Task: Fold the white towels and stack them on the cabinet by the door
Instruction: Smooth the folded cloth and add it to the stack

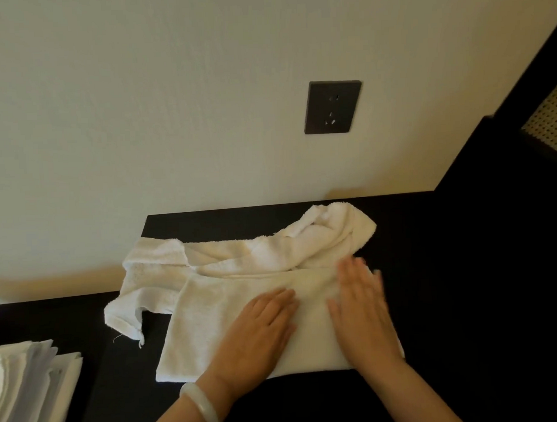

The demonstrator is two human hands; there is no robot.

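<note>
A folded white towel (208, 327) lies flat on the dark cabinet top (447, 299) near the front. My left hand (259, 331) lies flat on its middle with the fingers straight. My right hand (362, 305) presses flat on the towel's right part, fingers spread and slightly blurred. Behind it a second white towel (256, 252) lies crumpled and unfolded, stretching from the cabinet's left edge to a bunched heap at the back right. One corner of it hangs over the left edge.
A stack of folded white cloths (27, 387) sits at the lower left on a lower dark surface. A dark wall socket (332, 107) is on the cream wall above the cabinet. Dark furniture with a woven panel (548, 122) rises on the right.
</note>
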